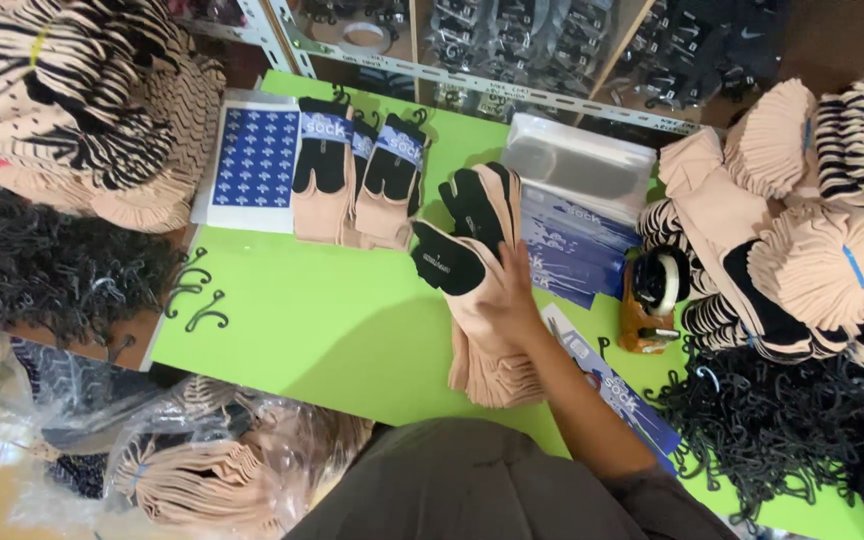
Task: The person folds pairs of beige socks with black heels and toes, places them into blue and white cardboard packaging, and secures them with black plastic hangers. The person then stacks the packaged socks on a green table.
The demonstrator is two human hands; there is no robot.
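A stack of beige socks with black toes (492, 350) lies on the green table (332, 320). My right hand (514, 292) rests on top of the stack, fingers closed around a beige sock (449, 262) whose black toe sticks out to the left. Two more black-toed socks (482, 205) lie fanned just beyond the fingers. My forearm comes in from the lower right. My left hand is out of sight.
Packaged socks with blue labels (357, 180) and a blue sticker sheet (255, 160) lie at the back. Blue cards (572, 250), clear bags (577, 160) and a tape dispenser (652, 300) sit right. Black hooks (772, 420) and sock bundles (832, 260) crowd the sides.
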